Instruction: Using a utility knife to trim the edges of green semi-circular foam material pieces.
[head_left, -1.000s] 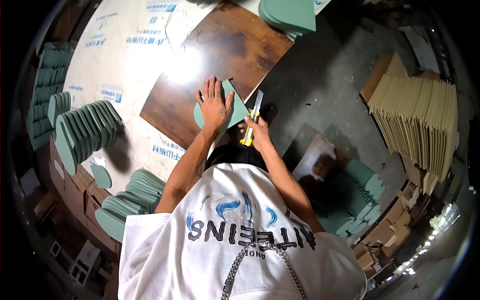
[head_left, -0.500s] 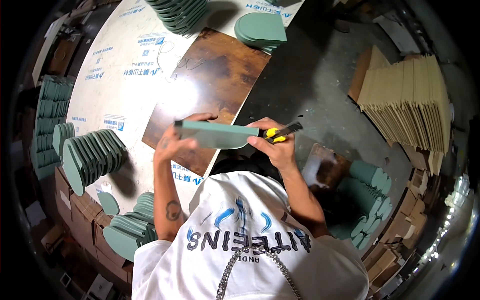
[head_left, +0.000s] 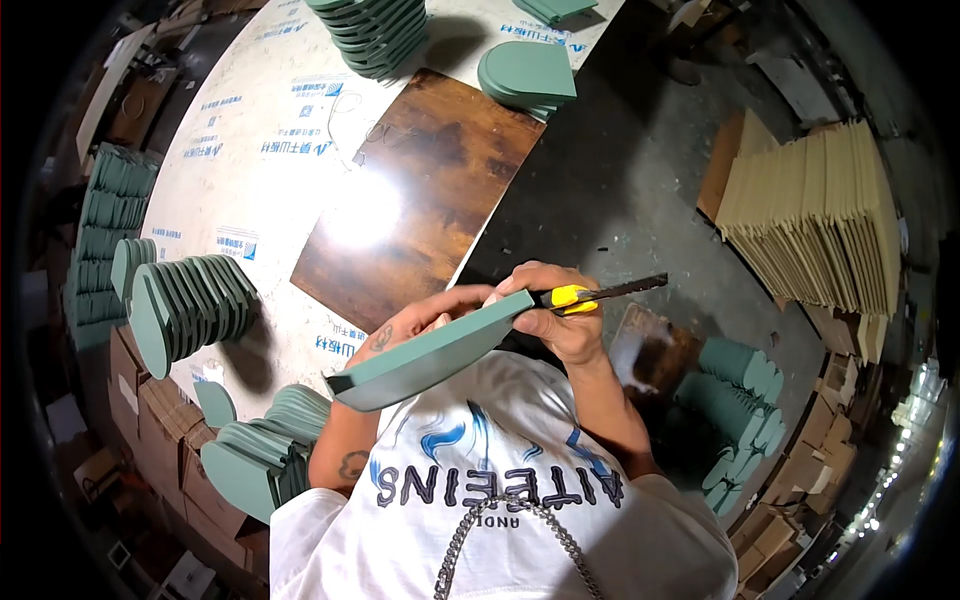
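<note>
A green board (head_left: pixel 430 358), flat-faced with a thin edge turned up, is held tilted in front of my chest. My left hand (head_left: pixel 425 315) is closed on its far side, fingers partly hidden behind it. At the board's right end, my right hand (head_left: pixel 565 325) grips a yellow and black utility knife (head_left: pixel 572 298) whose long dark end points to the right. The thumb and fingertips of that hand also touch the board's end. A dark strip shows at the board's lower left corner.
The white table (head_left: pixel 215 190) carries a brown wood-grain sheet (head_left: pixel 440 170), a green board stack (head_left: pixel 525 75) and a standing row of boards (head_left: pixel 190 310). Pale panels (head_left: pixel 810 210) stand at the right. Several green bundles (head_left: pixel 735 410) lie at the lower right.
The board has tilted, its left end dropping toward me and its right end rising. My left hand has slid right along it. The knife has swung to point more level to the right.
</note>
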